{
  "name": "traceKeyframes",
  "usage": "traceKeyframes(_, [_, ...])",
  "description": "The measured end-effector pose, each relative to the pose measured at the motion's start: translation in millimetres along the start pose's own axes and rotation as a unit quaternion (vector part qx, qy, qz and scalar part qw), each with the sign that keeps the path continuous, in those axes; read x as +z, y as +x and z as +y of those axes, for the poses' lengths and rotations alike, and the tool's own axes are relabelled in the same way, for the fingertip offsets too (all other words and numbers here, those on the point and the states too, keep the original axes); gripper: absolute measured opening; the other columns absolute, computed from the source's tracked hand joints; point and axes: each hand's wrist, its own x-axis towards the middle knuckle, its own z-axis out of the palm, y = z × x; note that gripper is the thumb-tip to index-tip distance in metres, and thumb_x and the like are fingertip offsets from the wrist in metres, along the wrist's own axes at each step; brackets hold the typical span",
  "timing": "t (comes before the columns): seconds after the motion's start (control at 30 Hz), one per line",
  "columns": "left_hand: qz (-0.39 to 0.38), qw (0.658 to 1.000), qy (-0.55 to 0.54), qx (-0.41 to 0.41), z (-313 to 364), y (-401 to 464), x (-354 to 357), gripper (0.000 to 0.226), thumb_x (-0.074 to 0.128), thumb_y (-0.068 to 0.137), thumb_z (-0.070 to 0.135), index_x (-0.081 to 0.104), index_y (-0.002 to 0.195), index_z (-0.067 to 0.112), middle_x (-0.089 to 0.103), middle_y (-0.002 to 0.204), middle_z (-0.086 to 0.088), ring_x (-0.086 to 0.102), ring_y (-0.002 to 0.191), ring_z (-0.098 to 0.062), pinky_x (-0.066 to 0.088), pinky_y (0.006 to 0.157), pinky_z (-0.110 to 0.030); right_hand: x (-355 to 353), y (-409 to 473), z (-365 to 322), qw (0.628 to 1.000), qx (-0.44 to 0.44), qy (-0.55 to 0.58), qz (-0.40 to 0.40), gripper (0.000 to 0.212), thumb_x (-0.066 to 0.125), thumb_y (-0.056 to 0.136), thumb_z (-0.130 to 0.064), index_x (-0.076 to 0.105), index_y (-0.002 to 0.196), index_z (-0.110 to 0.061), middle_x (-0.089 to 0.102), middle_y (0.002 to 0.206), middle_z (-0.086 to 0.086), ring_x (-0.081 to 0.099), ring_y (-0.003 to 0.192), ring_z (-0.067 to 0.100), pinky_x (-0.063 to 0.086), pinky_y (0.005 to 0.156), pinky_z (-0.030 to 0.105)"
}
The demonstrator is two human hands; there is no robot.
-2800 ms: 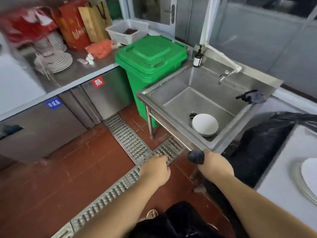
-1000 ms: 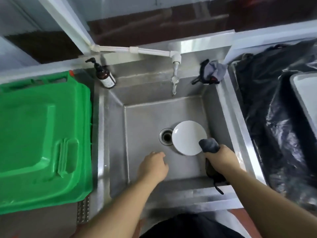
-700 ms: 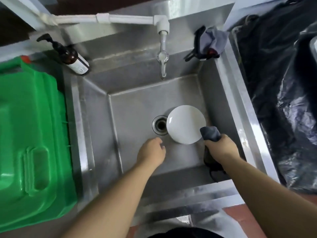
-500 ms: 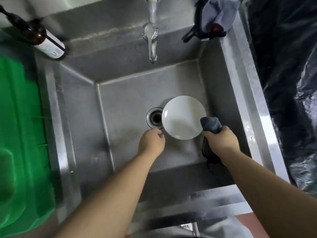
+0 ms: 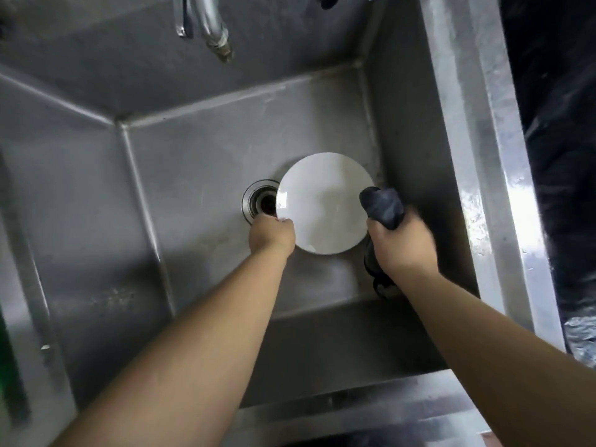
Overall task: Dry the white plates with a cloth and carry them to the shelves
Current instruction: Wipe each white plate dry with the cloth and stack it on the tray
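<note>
Closer now, left hand [image 5: 272, 235] fingers grip plate [image 5: 322, 201] in steel sink [image 5: 193, 175]; right hand [image 5: 401, 245] holds cloth [image 5: 382, 206].

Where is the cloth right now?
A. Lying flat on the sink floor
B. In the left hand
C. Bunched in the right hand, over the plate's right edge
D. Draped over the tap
C: the dark cloth is bunched in the right hand at the right edge of the plate, while the left hand grips the plate's left rim.

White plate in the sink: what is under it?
The white plate hides whatever is beneath it; more plates cannot be confirmed. Its left edge overlaps the drain; bare sink floor surrounds it.
</note>
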Motion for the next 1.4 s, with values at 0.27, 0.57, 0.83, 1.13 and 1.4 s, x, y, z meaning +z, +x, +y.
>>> traceKeyframes(0.27, [0.007,0.999,-0.037,-0.015,-8,17,7,0.026,0.070,0.089,0.020,0.065,0.064,0.016,0.066,0.069,0.000,0.065,0.073,-0.030,0.052,0.069,-0.031,0,7,9,1.000,0.023,-0.017,0.001,0.026,0.062,0.095,-0.039,0.056,0.102,-0.015,0.058,0.078,-0.001,0.056,0.067,0.015,0.034,0.053,0.028])
traceKeyframes(0.57, [-0.038,0.991,-0.129,0.004,-19,9,-4,0.008,0.063,0.093,0.020,0.068,0.091,0.025,0.067,0.082,0.009,0.058,0.073,-0.014,0.047,0.065,-0.024,-4,-13,6,0.998,0.050,0.000,-0.031,0.035,0.058,0.093,-0.041,0.064,0.103,-0.008,0.069,0.084,0.009,0.068,0.077,0.030,0.051,0.065,0.036])
traceKeyframes(0.83, [-0.128,0.970,-0.207,-0.002,-26,-18,-36,0.013,0.057,0.097,0.003,0.060,0.102,0.014,0.069,0.121,-0.014,0.070,0.110,-0.031,0.065,0.086,-0.042,-18,-55,8,0.999,0.040,0.010,0.010,0.030,0.068,0.095,-0.044,0.048,0.109,-0.028,0.057,0.091,-0.008,0.057,0.083,0.018,0.046,0.079,0.036])
traceKeyframes(1.13, [-0.201,0.937,-0.285,0.014,-42,-81,-110,0.044,0.052,0.095,-0.005,0.059,0.134,0.015,0.067,0.132,-0.005,0.071,0.112,-0.032,0.063,0.090,-0.051,-34,-123,-15,0.998,-0.012,0.051,-0.020,0.033,0.068,0.094,-0.041,0.045,0.115,-0.031,0.061,0.091,-0.017,0.062,0.080,0.006,0.051,0.072,0.032])
traceKeyframes(1.4, [-0.241,0.882,-0.404,0.035,-68,-168,-200,0.043,0.054,0.097,-0.007,0.056,0.135,0.013,0.071,0.126,-0.013,0.076,0.095,-0.031,0.065,0.075,-0.046,-46,-209,-76,0.988,-0.134,0.066,-0.038,0.015,0.071,0.091,-0.049,0.063,0.097,-0.038,0.073,0.088,-0.021,0.069,0.082,0.004,0.057,0.077,0.030])
